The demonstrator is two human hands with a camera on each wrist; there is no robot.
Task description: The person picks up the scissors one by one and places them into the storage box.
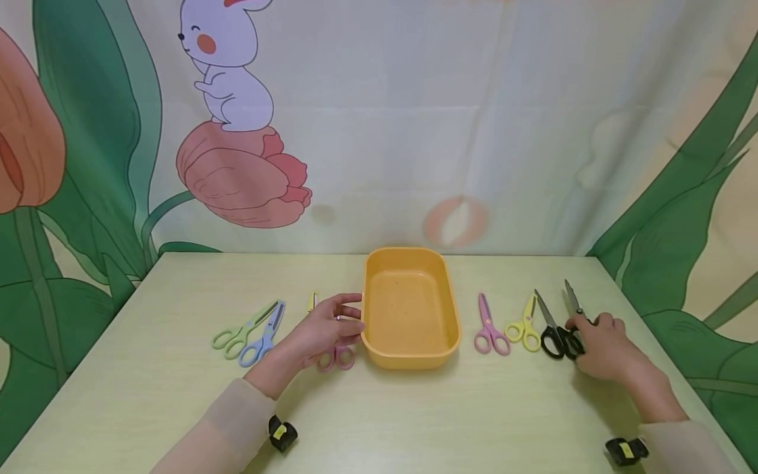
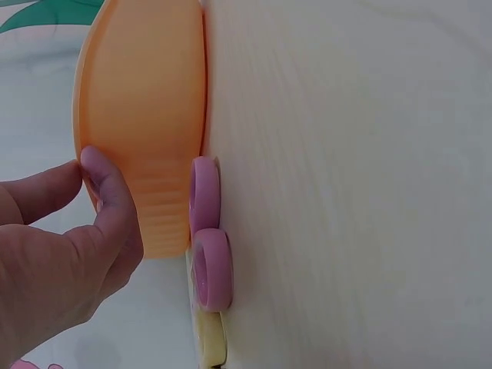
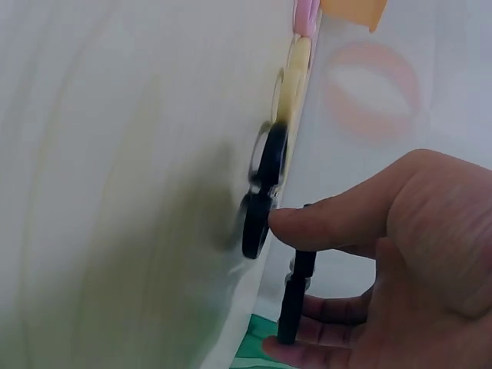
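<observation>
A yellow-orange plastic bin (image 1: 411, 309) stands on the table. My left hand (image 1: 322, 332) pinches its left rim between thumb and finger, as the left wrist view shows. Just below that hand lie pink scissors (image 2: 215, 284), partly covered by it in the head view. At the far right my right hand (image 1: 610, 352) grips the black handles of a pair of scissors (image 3: 292, 304), blades pointing away from me. A second pair of black-handled scissors (image 1: 546, 311) lies immediately left, its handle close to my right thumb.
Right of the bin lie pink scissors (image 1: 487, 322) and yellow scissors (image 1: 526, 322). On the left are green scissors (image 1: 251, 325), blue scissors (image 1: 270, 330) and a yellow pair (image 1: 312, 303) mostly behind my left hand. A printed curtain (image 1: 367, 131) hangs along the table's back edge.
</observation>
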